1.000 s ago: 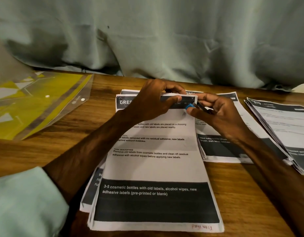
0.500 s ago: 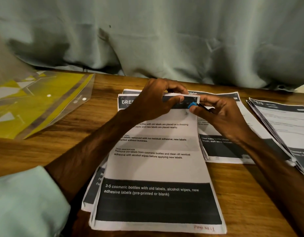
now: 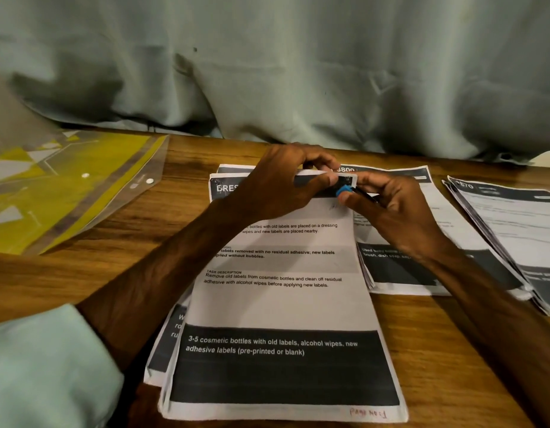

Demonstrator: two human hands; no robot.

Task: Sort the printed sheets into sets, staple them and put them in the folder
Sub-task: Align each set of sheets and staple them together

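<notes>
Trainee: Where is the set of sheets [image 3: 279,304] now, and how will it handle?

Supervisor: It lies flat on the wooden table [image 3: 187,230], directly in front of the person, partly on top of a lower pile [image 3: 168,344]. I judge it to be light, thin and easy to bend, and the smooth paper can slide over the pile below. It is best to take it by the top edge, close to the corner where the staple goes, so that the pages do not shift.

Trainee: What do the hands do?

Supervisor: The left hand [image 3: 279,183] grasps the top edge, with the fingers curled over the back and the thumb pressing on the dark heading. The right hand [image 3: 391,211] pinches a small tool [image 3: 344,191] with a blue end at the top right corner of the set. It is probably a small stapler, but I cannot say for sure.

Trainee: What is hard to see?

Supervisor: The left hand covers most of the heading; only "DRES" can be read. Whether a staple sits in the corner, I cannot tell. The number of pages is hidden too. A middle pile [image 3: 388,273] and a far pile [image 3: 514,223] lie to the right; the far one is blurred and cut off by the frame. The yellow plastic folder [image 3: 82,186] lies at the left, well apart, and is also cut off.
</notes>
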